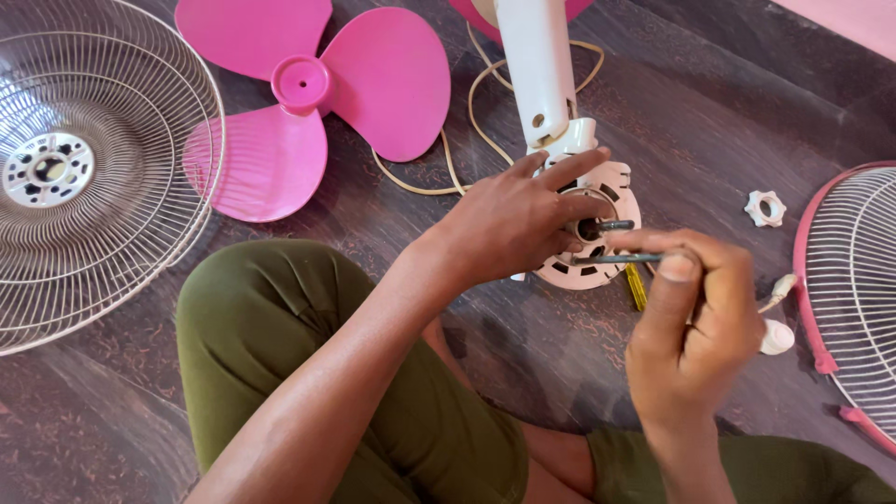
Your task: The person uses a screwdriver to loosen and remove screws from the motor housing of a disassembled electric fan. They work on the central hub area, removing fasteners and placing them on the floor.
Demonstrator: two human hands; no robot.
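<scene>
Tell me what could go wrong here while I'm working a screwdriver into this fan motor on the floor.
The screwdriver tip sits close to your left hand steadying the motor housing; a slip could jab a finger. The small white nut lies loose on the floor and may get lost. The cord near your knee could snag.

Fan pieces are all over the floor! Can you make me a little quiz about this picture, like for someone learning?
1. True or false: the pink fan blade is mounted on the motor housing.
2. Which hand holds the screwdriver? A) left hand B) right hand C) neither
3. Fill in: the small white nut lies on the floor between the motor housing and the ____-rimmed grille.

Key:
1. False; it lies on the floor beside the pale wire grille.
2. B; the right hand grips it, while the left hand steadies the housing.
3. pink
</scene>
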